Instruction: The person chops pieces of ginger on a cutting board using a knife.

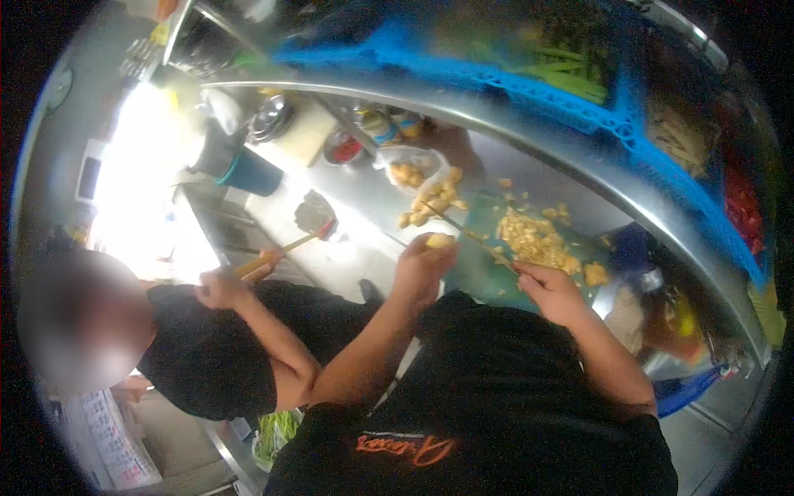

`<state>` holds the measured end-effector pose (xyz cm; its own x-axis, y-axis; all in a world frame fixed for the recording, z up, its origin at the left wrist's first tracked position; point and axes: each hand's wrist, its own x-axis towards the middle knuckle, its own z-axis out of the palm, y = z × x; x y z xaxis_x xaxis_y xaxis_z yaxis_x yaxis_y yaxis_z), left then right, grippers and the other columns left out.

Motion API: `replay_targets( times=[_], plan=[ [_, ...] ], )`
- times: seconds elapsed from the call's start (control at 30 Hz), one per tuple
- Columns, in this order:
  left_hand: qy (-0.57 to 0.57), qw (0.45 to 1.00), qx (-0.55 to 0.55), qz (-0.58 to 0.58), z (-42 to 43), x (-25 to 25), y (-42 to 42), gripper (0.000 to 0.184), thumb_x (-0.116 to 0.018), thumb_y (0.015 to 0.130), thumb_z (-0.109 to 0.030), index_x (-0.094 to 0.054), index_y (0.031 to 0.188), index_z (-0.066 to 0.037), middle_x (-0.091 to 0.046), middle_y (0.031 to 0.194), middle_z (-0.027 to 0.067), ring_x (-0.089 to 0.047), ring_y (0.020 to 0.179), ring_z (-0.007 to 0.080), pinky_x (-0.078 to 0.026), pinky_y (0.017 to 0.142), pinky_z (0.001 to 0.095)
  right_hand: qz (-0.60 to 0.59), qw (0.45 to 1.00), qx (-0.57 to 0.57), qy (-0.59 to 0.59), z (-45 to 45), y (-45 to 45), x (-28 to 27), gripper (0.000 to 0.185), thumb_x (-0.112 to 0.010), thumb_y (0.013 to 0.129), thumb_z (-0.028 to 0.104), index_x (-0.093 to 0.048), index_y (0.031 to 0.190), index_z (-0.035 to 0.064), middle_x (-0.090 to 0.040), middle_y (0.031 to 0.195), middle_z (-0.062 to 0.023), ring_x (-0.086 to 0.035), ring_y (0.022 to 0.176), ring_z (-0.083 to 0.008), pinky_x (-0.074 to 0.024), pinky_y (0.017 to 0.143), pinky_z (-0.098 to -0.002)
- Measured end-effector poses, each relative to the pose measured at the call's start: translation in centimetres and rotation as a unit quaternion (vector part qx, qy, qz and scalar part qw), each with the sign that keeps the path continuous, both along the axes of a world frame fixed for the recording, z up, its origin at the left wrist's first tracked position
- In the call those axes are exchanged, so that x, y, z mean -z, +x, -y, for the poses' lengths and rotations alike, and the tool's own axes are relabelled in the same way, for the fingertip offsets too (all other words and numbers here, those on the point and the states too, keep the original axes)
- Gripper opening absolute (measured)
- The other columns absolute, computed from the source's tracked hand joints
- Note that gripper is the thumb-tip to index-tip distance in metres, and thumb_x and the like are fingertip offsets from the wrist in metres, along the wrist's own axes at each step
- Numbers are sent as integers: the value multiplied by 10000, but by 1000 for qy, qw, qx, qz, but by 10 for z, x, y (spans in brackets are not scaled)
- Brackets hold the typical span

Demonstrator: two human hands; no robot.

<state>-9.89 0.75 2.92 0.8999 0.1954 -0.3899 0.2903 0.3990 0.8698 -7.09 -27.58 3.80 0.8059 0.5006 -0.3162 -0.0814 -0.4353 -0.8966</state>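
My left hand [426, 263] is closed round a pale yellow piece of food [440, 240] in front of the counter. In my right hand [542, 285] is the handle end of a knife [467, 233], whose thin blade points up and left toward a group of whole yellowish pieces [438, 198]. Beneath the knife is a green cutting board [480, 277]. A heap of chopped pale yellow bits [533, 236] lies on the board, beyond my right hand. An open plastic bag [409, 172] with more of the pieces stands behind the whole ones.
At the left a co-worker [215, 347] in black holds a stick-like tool. Overhead runs a metal shelf edge [529, 153] with blue baskets [529, 83] above. Jars [380, 128], a bowl of red food [343, 149] and a teal bin [252, 172] stand further back. Plastic bags lie at the right.
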Motion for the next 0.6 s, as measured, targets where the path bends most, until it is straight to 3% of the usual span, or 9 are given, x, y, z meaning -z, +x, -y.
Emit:
replay_targets(
  times=[0.07, 0.17, 0.2, 0.27, 0.57, 0.6],
  plan=[
    [-20, 999, -26, -26, 5, -20, -1, 407, -674, 882, 12, -544, 1264, 61, -651, 1082, 149, -635, 910, 224, -515, 777, 332, 23, 999, 3, 23, -2, -2, -4, 402, -605, 1017, 306, -646, 1334, 61, -721, 1184, -193, -695, 1082, -259, -515, 952, -371],
    [-18, 999, -28, -26, 13, -23, -1, 386, -661, 888, 4, -555, 1255, 60, -646, 1052, 124, -621, 885, 209, -499, 760, 325, -11, 1000, -16, 23, -5, 0, -12, 404, -588, 1037, 255, -610, 1379, 40, -686, 1284, -162, -640, 1166, -224, -471, 1013, -342],
    [0, 1000, -23, -9, 15, -26, -1, 368, -651, 893, 0, -565, 1246, 59, -645, 1046, 116, -620, 884, 207, -500, 764, 328, -15, 1000, -18, 14, -7, 1, -16, 402, -589, 1037, 257, -613, 1377, 43, -691, 1276, -164, -646, 1156, -223, -476, 1006, -342],
    [-86, 993, -64, -44, 20, -36, 0, 351, -642, 896, -2, -578, 1236, 55, -645, 1040, 110, -619, 873, 207, -499, 760, 334, -26, 999, -26, -2, -12, 0, -24, 398, -590, 1037, 261, -617, 1372, 48, -700, 1260, -166, -657, 1136, -219, -487, 992, -343],
    [8, 999, 17, -27, 11, -18, -6, 326, -663, 864, 48, -627, 1187, 58, -680, 1109, 149, -665, 1011, 254, -551, 879, 353, 106, 992, -61, -22, -17, -4, -24, 427, -632, 998, 278, -616, 1370, 69, -717, 1191, -169, -714, 1035, -283, -535, 900, -369],
    [11, 999, 30, -19, 9, -15, -7, 332, -671, 855, 49, -629, 1184, 62, -681, 1108, 146, -665, 1018, 253, -549, 885, 351, 100, 993, -62, -29, -16, -4, -22, 429, -618, 998, 311, -620, 1369, 95, -712, 1187, -185, -702, 1049, -328, -532, 922, -402]
  ],
)
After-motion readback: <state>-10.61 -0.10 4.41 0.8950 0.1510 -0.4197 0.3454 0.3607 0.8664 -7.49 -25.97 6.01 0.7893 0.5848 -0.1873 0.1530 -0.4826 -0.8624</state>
